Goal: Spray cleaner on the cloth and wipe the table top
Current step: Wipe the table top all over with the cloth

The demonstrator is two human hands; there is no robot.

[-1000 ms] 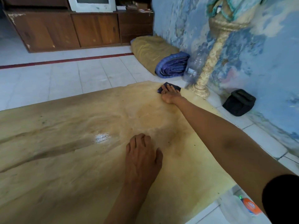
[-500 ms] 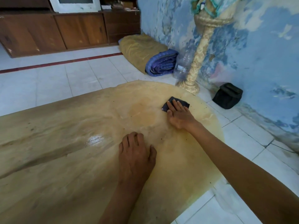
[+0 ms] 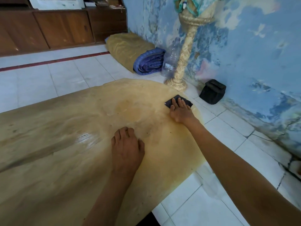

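The pale yellowish wooden table top (image 3: 65, 160) fills the lower left of the head view, with a glossy patch near its middle. A small dark cloth (image 3: 187, 102) lies flat near the table's right edge. My right hand (image 3: 180, 111) presses down on the cloth with fingers stretched over it. My left hand (image 3: 127, 147) rests palm down on the table, nearer to me, holding nothing. No spray bottle is visible.
A carved cream pedestal (image 3: 180, 62) stands by the blue wall just beyond the table. An empty plastic bottle (image 3: 171, 59), rolled blue and tan bedding (image 3: 143, 57) and a small black bag (image 3: 212, 92) sit on the tiled floor. A wooden cabinet (image 3: 57, 28) runs along the back.
My right hand has slid the cloth from the table's far end back toward me, then out toward the right edge. My left hand has stayed planted.
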